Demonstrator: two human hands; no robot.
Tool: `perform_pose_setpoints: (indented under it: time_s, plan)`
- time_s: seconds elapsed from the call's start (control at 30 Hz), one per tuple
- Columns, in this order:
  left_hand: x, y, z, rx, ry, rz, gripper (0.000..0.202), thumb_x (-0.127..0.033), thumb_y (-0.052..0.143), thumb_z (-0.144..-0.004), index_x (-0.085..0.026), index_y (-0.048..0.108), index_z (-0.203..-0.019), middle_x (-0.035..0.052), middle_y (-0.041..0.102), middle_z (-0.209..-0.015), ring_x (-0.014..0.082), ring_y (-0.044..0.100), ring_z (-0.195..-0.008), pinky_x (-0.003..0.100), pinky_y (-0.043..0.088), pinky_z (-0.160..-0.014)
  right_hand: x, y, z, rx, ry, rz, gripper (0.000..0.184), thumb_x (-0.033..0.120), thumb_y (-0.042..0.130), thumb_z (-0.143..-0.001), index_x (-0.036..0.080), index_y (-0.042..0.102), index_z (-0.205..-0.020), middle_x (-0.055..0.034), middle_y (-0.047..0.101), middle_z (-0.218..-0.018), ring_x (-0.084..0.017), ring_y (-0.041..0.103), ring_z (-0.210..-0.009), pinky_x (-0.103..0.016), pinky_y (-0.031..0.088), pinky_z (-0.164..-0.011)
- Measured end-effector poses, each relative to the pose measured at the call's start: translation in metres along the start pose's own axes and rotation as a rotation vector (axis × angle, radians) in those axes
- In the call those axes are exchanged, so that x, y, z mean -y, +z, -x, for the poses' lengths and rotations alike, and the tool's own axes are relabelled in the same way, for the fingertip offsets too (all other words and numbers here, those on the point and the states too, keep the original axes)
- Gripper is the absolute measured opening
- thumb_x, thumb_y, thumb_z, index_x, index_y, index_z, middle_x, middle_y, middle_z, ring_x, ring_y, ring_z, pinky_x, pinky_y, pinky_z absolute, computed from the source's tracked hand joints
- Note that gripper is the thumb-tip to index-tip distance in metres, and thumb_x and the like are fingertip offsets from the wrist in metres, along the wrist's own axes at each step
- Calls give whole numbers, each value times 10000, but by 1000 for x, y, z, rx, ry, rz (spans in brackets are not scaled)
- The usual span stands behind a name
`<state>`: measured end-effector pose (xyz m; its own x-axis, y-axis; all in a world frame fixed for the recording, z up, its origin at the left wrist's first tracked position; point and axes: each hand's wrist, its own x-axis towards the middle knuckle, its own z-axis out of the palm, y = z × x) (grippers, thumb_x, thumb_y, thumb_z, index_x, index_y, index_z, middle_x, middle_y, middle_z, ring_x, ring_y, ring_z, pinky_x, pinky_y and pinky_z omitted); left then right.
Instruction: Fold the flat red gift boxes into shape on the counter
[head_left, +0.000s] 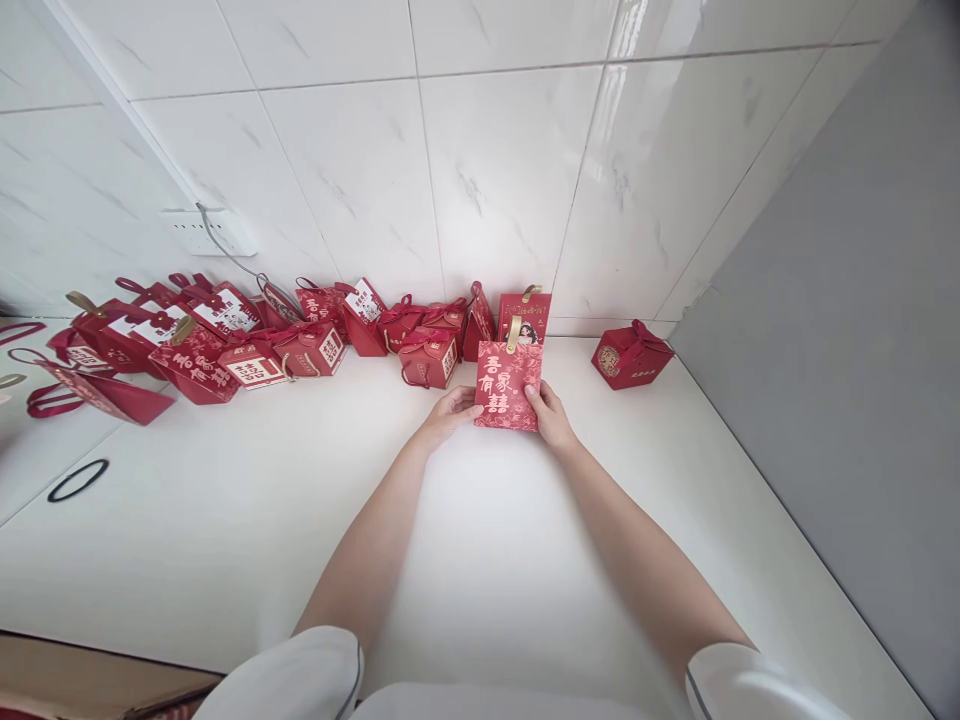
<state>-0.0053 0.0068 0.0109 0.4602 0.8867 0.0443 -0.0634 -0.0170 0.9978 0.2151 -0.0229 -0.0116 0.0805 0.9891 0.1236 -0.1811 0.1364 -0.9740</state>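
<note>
Your left hand (452,412) and right hand (553,412) hold a patterned red box (508,408) between them, in front of a gold-looped box (513,309) by the tiled wall (499,180). More red boxes (255,366) crowd the counter (487,560) leftward; a bow-tied box (632,358) stands apart rightward.

The support is a white work surface (480,570), with a seam (22,508) crossing its left part. Red gift boxes (310,350) stand in a crowded row along the left and middle of the rear edge. One faceted red box (633,357) with a bow (643,338) stands apart at rear right. A black ring (100,465) lies flat near the seam.
</note>
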Motion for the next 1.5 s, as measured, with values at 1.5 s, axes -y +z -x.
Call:
perform_pose_setpoints:
  time_s: [1.5]
  plan:
    - [8,32,8,-149,95,-1462,163,-230,509,-822,-174,657,-785,68,691,-747,212,634,-712,323,425,-722,6,26,20,77,-171,1368,221,302,393,-963,183,560,-882,-51,678,-823,-172,591,-644,-264,298,-549]
